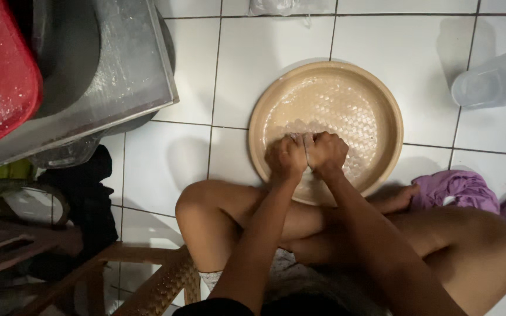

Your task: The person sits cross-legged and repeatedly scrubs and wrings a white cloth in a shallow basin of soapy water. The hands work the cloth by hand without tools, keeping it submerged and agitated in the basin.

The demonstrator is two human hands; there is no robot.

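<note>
On white floor tiles [165, 158] sits a round tan plastic basin [382, 99] with a woven-pattern base, shallow water inside. Left hand [286, 158] and right hand [325, 153] press together, both fisted, possibly clamping something pale; too hidden to tell. Purple cloth [455, 190] lies just right.

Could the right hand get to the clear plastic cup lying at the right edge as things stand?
Probably yes. The right hand is fisted in the tan basin, and only bare white tile lies between it and the clear cup, though it looks like a long stretch.
</note>
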